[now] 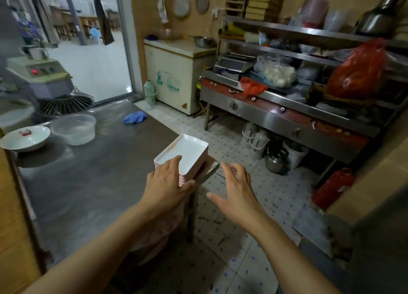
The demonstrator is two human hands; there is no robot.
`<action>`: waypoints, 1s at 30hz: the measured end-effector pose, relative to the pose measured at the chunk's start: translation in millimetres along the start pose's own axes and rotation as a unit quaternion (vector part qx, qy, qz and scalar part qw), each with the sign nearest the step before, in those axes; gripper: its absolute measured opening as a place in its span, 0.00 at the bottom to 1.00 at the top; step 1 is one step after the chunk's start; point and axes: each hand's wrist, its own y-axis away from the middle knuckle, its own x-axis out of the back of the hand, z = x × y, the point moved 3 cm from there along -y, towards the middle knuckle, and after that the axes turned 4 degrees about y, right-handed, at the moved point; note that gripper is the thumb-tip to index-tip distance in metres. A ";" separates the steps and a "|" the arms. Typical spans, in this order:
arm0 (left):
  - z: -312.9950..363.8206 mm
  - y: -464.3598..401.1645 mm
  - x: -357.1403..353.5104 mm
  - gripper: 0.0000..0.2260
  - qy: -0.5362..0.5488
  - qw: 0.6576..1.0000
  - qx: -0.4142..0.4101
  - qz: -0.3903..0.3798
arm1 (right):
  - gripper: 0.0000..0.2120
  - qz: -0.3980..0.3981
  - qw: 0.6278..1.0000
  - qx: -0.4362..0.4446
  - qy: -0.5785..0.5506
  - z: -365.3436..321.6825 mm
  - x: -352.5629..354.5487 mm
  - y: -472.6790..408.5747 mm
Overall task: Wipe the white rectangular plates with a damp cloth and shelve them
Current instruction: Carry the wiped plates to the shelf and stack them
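Left hand: the left hand [166, 179] lay on the near short end of the stack, fingers reaching over the top plate's rim and thumb pressed to the stack's side; a light hold.
Right hand: the right hand [237, 188] hovered at 3 o'clock of the stack, fingers spread wide, holding nothing and touching nothing.
Task object: a stack of white rectangular glazed plates with red-edged rims [184, 154] stood on the corner of the table, at the very edge.
Handling: the stack was judged heavy, rigid, smooth-glazed and breakable; slippery if damp. The best hold was judged to be both hands on opposite short ends, fingers under the bottom plate, lifted level so that no plate slid.
Support: a dull grey stainless-steel table [92, 183], flat and smeared.
Cloth: a crumpled soft blue cloth [135, 117] lay at 11 o'clock of the stack, well apart from it.
Vessels: a clear round plastic basin [74, 129] and a white round ceramic bowl [25, 137] stood at 10 o'clock, just beside each other.
Background: steel wall shelves [298, 32] at 1 o'clock, crowded with bags and containers.
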 end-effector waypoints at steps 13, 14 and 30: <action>-94.9 -141.6 -39.4 0.28 0.026 0.985 0.168 -0.004 | 0.45 -0.100 0.987 -0.080 -0.100 15.3 -94.5 -168.8; -105.1 -149.5 -44.9 0.28 0.034 0.983 0.182 0.001 | 0.46 -0.115 0.981 -0.100 -0.122 18.5 -104.6 -177.0; -110.8 -153.1 -98.5 0.11 0.077 0.940 0.328 0.054 | 0.45 -0.209 0.932 -0.109 -0.275 55.1 -154.6 -219.1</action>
